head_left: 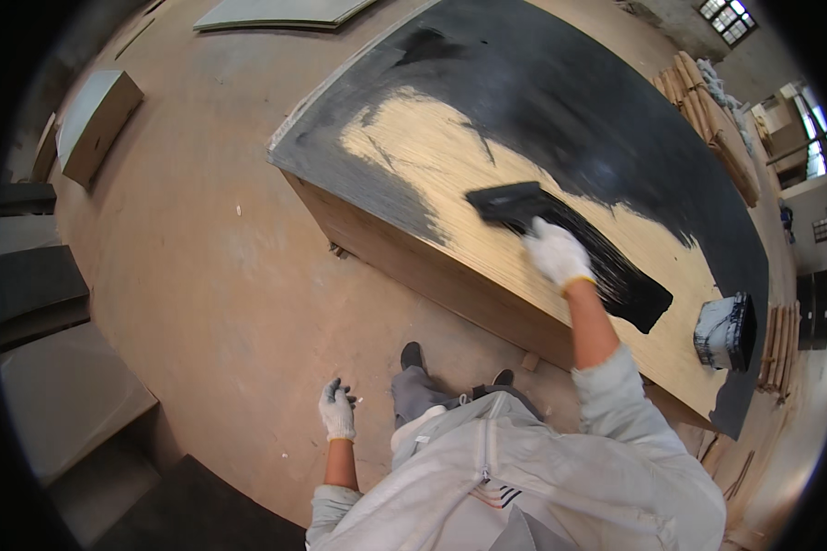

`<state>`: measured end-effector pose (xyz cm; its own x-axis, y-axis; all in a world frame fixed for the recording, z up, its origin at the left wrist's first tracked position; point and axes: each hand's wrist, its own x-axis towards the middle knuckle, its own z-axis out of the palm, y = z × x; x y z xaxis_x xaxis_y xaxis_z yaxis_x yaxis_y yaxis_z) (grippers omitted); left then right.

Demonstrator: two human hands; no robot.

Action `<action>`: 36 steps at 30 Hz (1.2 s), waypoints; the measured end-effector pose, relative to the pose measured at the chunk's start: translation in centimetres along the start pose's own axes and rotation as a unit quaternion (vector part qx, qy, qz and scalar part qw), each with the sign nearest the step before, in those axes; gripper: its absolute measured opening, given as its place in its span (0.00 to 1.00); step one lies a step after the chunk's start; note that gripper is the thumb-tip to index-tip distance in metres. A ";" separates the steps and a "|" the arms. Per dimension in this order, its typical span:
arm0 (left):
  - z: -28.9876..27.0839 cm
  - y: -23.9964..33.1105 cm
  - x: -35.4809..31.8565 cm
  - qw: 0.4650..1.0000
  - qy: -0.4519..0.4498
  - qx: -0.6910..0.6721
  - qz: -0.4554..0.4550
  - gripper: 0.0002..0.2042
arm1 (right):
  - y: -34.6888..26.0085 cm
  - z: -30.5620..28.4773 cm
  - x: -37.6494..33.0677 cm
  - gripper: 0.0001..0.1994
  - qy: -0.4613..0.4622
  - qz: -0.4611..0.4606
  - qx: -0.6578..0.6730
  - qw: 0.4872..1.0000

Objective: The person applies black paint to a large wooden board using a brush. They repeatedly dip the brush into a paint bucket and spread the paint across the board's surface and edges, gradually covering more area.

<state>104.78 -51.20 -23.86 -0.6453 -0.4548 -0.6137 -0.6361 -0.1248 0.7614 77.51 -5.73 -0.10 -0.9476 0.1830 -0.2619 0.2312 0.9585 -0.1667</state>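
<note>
My right hand [558, 253], in a white glove with a yellow cuff, grips a wide black paintbrush [504, 202] flat on a large wooden board stack [390, 138]. The handle is mostly hidden by the fingers. A wet, glossy black streak of paint [620, 275] runs from the brush toward the near right. Dark paint covers the board's far side and left end, while pale bare wood shows in the middle. A paint-smeared container [721, 331] stands on the board's right end. My left hand [337, 410], gloved with dark-stained fingertips, hangs beside the stack, fingers loosely apart and holding nothing.
Low stacks of boards [73, 367] line the left, with a dark panel [198, 514] at the lower left. Another pale stack [99, 124] sits at the far left. Brown wrapped bundles [708, 119] lie beyond the workpiece. My shoes [412, 355] are close to its near side.
</note>
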 end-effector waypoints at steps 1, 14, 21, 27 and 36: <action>-0.7 -0.4 0.1 1.000 0.006 -0.003 -0.002 0.17 | -4.3 -0.1 1.8 0.23 -0.047 -0.013 0.003 0.999; -3.2 -0.4 0.5 0.997 -0.037 0.048 -0.056 0.18 | -25.3 2.2 17.4 0.26 -0.092 -0.010 0.145 0.985; -3.3 1.3 4.6 0.986 -0.102 0.130 -0.034 0.20 | -9.7 0.6 4.8 0.27 -0.092 -0.064 0.025 0.993; -2.0 3.6 7.0 0.983 -0.123 0.136 -0.007 0.20 | -7.8 -1.7 -0.7 0.22 -0.099 -0.049 0.016 0.994; 0.1 4.8 8.0 0.969 -0.171 0.172 0.044 0.19 | -14.6 3.1 19.1 0.16 0.042 -0.043 0.103 0.993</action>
<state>96.50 -55.39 -25.11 -0.7683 -0.1237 -0.6280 -0.6379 0.2287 0.7354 56.77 -16.88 -5.58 -0.9788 0.1289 -0.1592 0.1811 0.9076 -0.3787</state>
